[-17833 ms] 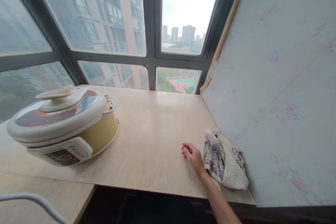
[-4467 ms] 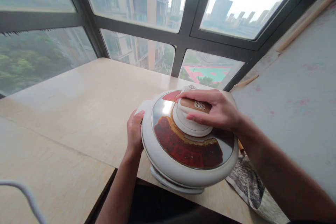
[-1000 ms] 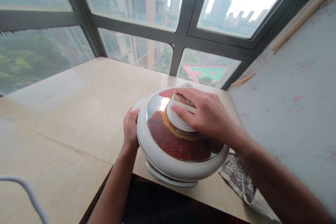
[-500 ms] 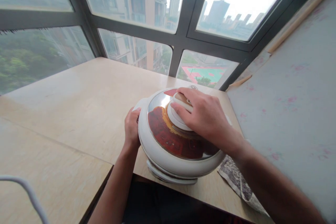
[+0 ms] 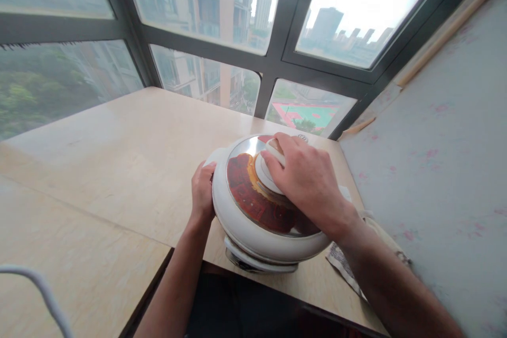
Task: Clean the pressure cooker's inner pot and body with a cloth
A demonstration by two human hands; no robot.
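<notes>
A round white electric cooker (image 5: 253,240) stands near the front edge of the wooden counter, its base partly visible under the wide rim. On top sits a shiny metal lid (image 5: 259,206) that mirrors dark red, with a white knob handle (image 5: 266,174). My right hand (image 5: 307,174) is closed around that lid handle, thumb on the near side and fingers over the far side. At the cooker's left side handle (image 5: 214,156), my left hand (image 5: 203,187) is wrapped with its fingers hidden underneath. The lid appears seated on the rim.
Light wood-patterned counter (image 5: 119,142) runs left to the grey window frames (image 5: 206,47). A patterned cloth (image 5: 344,264) lies right of the cooker, against the floral wall (image 5: 435,169). A white cable (image 5: 43,290) curves at the lower left.
The cooker's upper part and both hands sit slightly farther right in view, and more of the dark front of its base shows. Both hands keep their holds; the view itself has shifted a little.
</notes>
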